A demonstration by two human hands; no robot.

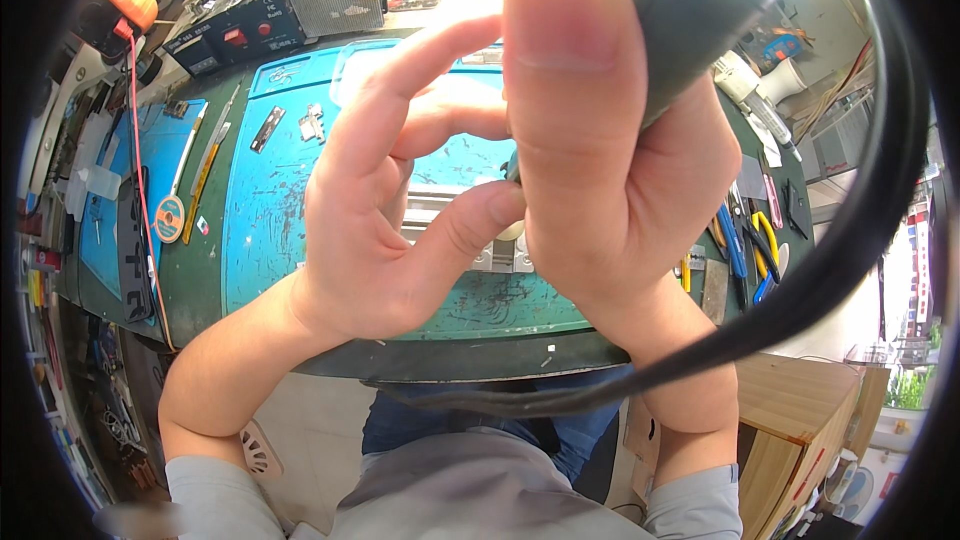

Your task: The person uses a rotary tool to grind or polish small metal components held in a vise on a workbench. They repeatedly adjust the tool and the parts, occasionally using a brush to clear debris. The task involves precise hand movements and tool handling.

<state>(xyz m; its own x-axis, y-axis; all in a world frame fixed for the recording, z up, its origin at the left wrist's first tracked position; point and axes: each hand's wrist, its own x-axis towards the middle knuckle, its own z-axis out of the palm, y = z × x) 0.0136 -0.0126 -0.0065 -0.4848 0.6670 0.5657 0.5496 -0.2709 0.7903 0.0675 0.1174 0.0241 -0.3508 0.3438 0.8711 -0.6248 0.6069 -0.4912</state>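
— How far was the work?
— Seemingly midway: above the blue mat (265, 240), the right hand (600, 160) had fingers clamped around a dark tool (700, 15).
— And the left hand (365, 250)?
— Fingers curved; their grip one could not tell. Finishing seemed left.

The mat (265, 240) lies between a spool (169, 219), left, and pliers (736, 248), right.
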